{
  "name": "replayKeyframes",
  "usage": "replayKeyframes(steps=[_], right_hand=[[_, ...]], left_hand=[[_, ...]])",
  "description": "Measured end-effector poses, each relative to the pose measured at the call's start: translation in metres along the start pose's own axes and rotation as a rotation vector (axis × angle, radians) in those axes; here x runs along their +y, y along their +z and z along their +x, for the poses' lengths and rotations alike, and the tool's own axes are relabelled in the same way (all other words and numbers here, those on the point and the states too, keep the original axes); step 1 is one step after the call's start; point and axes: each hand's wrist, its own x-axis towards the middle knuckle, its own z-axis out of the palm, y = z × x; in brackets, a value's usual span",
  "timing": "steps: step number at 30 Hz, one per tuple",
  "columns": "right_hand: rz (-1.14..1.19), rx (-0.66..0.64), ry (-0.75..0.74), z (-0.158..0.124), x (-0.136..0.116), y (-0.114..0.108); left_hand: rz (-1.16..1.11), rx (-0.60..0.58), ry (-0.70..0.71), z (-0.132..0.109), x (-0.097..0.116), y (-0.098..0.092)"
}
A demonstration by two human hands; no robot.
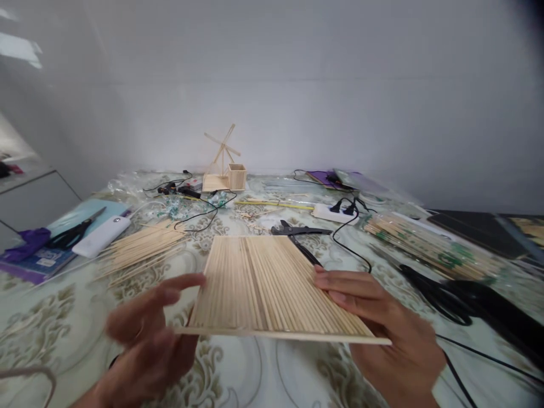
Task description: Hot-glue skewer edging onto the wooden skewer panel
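Observation:
A flat panel of thin wooden sticks laid side by side is held up above the table, a crosswise stick along its near edge. My right hand grips its right edge, fingers on top and the palm below. At the left edge is my left hand, slightly blurred, its index finger stretched to touch the panel's side and its other fingers partly under the near left corner. Just beyond the panel lie black-handled cutters, partly hidden by it.
Loose sticks, a white power bank and scissors lie left. A stick windmill model stands behind. Rightward are a power strip, bagged sticks, black-handled scissors and cables.

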Motion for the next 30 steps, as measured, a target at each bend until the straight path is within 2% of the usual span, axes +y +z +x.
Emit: replayKeyframes(steps=[2, 3, 5, 7, 10, 12, 15, 17, 23, 30], right_hand=[[-0.079, 0.038, -0.037, 0.000, 0.002, -0.001], [-0.110, 0.050, -0.055, 0.000, 0.003, -0.002], [-0.146, 0.073, -0.104, -0.001, 0.004, -0.005], [-0.175, 0.084, -0.121, -0.003, 0.004, -0.009], [-0.230, 0.080, -0.115, -0.007, 0.001, -0.016], [-0.259, 0.056, -0.165, -0.009, -0.001, -0.020], [-0.292, 0.028, -0.233, -0.010, -0.004, -0.023], [-0.305, 0.022, -0.218, -0.009, -0.006, -0.023], [-0.327, -0.009, -0.220, -0.006, -0.002, -0.029], [-0.295, 0.014, -0.195, -0.008, 0.001, -0.032]], left_hand=[[-0.025, -0.069, 0.078, 0.012, -0.004, 0.002], [-0.042, -0.222, 0.087, 0.019, -0.005, 0.001], [-0.108, -0.471, 0.016, 0.029, -0.006, -0.004], [-0.240, -0.555, -0.098, 0.035, -0.005, -0.009], [-0.432, -0.560, -0.181, 0.037, -0.005, -0.012], [-0.523, -0.564, -0.198, 0.036, -0.005, -0.012], [-0.612, -0.562, -0.241, 0.036, -0.003, -0.010], [-0.634, -0.554, -0.275, 0.036, -0.001, -0.011], [-0.606, -0.544, -0.283, 0.036, 0.003, -0.015], [-0.376, -0.570, -0.121, 0.041, 0.003, -0.018]])
